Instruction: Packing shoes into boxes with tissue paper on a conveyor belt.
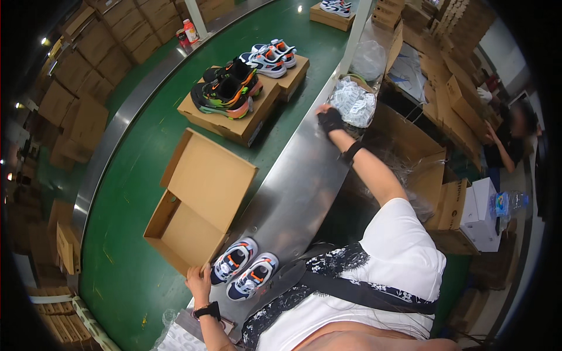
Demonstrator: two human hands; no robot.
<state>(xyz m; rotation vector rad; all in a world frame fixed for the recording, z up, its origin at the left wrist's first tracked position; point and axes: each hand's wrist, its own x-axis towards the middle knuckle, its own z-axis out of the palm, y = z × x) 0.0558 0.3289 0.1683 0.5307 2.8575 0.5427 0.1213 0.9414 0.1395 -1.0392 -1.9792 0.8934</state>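
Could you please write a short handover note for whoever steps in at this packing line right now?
Left hand: on the near corner of the open brown cardboard shoebox on the green conveyor belt.
Right hand: in a dark glove, reaching to the clear bag of white paper packets.
Small white-and-navy sneaker pair: on the steel ledge beside the box.
Done: box opened, still empty.
Left: shoes appear not yet boxed.

An open brown cardboard box [196, 202] with its lid flipped up lies empty right above the left hand [199, 279], which touches its near corner, while the right hand [331, 120] reaches far out to a bag of white paper packets [353, 102].
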